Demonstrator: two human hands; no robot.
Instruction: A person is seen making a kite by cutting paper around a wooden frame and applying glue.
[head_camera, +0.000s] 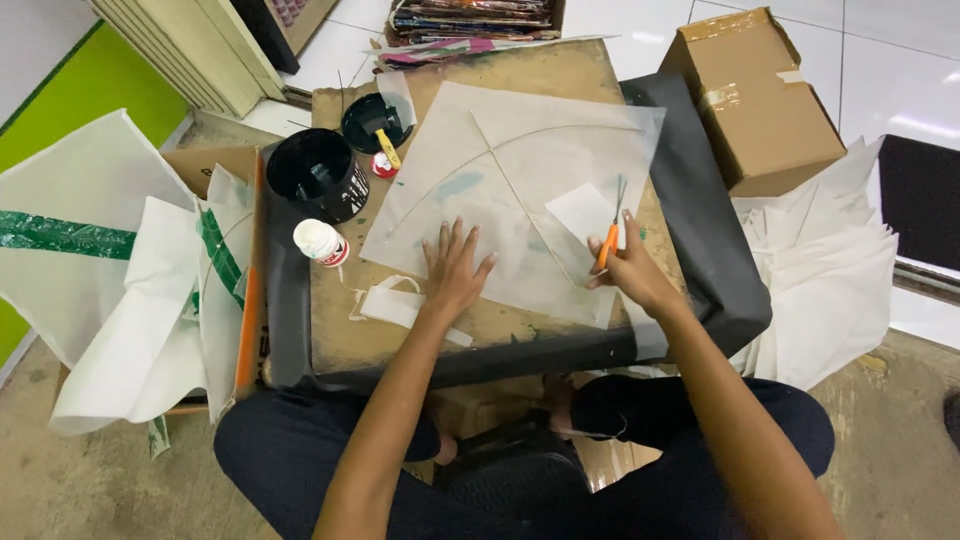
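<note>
R hand (630, 262) w/ scissors (610, 228), kite paper (500, 190)

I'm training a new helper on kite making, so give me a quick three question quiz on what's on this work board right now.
1. True or false: the left hand lies flat on the white paper kite sheet.
2. What does the right hand hold: A) a glue bottle, B) orange-handled scissors, C) a brush?
3. Which thing stands nearer the left hand: the white bottle with a red band or the cardboard box?

Key: 1 true. 2 B, with the blades pointing away from the person over a small paper piece. 3 the white bottle, which stands beside the black pot.
</note>
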